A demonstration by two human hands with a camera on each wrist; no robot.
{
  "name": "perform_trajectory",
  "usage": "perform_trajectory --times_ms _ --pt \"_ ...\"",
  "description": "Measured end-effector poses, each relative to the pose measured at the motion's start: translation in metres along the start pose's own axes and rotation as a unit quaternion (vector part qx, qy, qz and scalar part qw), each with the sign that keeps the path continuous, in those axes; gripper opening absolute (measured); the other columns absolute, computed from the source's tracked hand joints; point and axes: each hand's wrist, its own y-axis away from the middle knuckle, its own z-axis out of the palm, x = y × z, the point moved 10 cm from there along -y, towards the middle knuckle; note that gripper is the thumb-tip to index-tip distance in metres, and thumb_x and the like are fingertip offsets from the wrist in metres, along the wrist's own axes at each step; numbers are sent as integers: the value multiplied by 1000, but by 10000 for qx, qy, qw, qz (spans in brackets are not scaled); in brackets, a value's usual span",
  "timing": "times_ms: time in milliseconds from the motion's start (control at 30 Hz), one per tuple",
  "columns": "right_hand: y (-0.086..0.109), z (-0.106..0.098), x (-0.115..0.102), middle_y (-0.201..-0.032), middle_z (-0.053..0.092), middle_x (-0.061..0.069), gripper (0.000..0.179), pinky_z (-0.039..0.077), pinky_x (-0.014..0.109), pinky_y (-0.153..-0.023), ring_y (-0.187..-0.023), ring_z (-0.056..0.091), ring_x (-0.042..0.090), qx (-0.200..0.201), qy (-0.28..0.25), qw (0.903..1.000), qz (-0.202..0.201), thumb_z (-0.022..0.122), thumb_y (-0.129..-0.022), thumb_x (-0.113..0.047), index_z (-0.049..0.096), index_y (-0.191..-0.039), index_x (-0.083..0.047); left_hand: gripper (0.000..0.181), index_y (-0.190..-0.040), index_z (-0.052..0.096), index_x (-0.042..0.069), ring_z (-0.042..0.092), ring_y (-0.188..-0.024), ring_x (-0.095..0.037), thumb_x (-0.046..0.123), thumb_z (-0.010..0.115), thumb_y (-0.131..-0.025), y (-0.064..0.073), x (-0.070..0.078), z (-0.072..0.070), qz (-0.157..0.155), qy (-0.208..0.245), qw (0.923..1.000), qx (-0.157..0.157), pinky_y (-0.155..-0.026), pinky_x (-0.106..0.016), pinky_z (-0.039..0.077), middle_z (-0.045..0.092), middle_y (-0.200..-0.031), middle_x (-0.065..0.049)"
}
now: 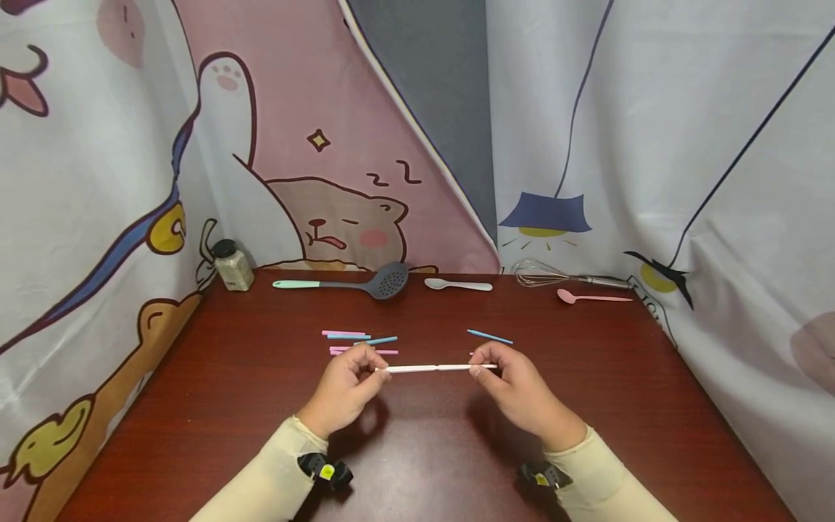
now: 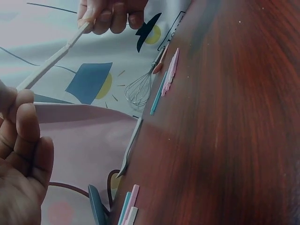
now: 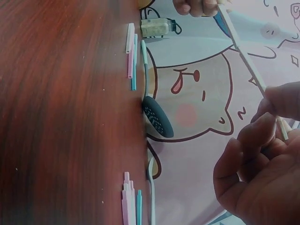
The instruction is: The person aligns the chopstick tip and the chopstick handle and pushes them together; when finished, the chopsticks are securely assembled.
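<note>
A thin white stick [image 1: 417, 368], with a visible seam near its middle, is held level above the dark red table. My left hand [image 1: 344, 391] pinches its left end between thumb and fingers. Toward the other end, my right hand [image 1: 525, 395] pinches it, and a short length sticks out past the fingers. In the right wrist view the seam on the stick [image 3: 248, 65] lies between both hands. Just beyond my left hand lie several pink and blue sticks [image 1: 347, 336]; a white stick [image 3: 130, 38] lies with them. Beyond my right hand is a blue stick [image 1: 489, 336], with pink sticks [image 2: 171, 71] beside it.
Along the table's back edge stand or lie a black-lidded jar [image 1: 235, 270], a slotted spoon [image 1: 389, 281] with a mint handle, a white spoon [image 1: 458, 285], a whisk [image 1: 541, 274] and a pink spoon [image 1: 569, 296]. Printed curtains [image 1: 430, 58] hang around the table.
</note>
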Motion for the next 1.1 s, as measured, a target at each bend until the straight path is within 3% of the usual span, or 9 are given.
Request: perform_trajectory --times_ms 200,433,767,1100 --pt "0 -1 1 -84 62 0 5 47 23 -72 -79 54 8 4 -365 9993 -4 68 -99 -3 67 -95 -6 5 -97 66 0 67 -74 -13 -2 70 -96 0 0 1 -6 311 9994 -119 -64 -25 53 72 -85 -24" --pt "1 -2 -1 -87 65 1 3 47 23 -70 -78 55 7 226 -327 9992 41 70 -99 -3 68 -96 -4 12 -97 65 -3 67 -75 -11 8 70 -100 0 2 2 72 391 9991 -133 -65 -24 53 73 -86 -22" --pt "1 -4 -1 -84 65 1 6 47 23 -66 -74 55 6 260 -418 9988 31 71 -97 -1 70 -99 -6 6 -98 66 -3 67 -77 -7 -8 66 -96 0 7 1 103 450 9989 -75 -67 -23 55 73 -87 -22" --pt "0 -9 1 -82 64 1 6 45 23 -61 -70 52 6 467 -378 9982 75 73 -96 -2 72 -100 -7 5 -101 62 -8 72 -85 -10 -8 64 -97 -2 5 -4 -48 701 9975 47 -75 -25 59 73 -90 -23"
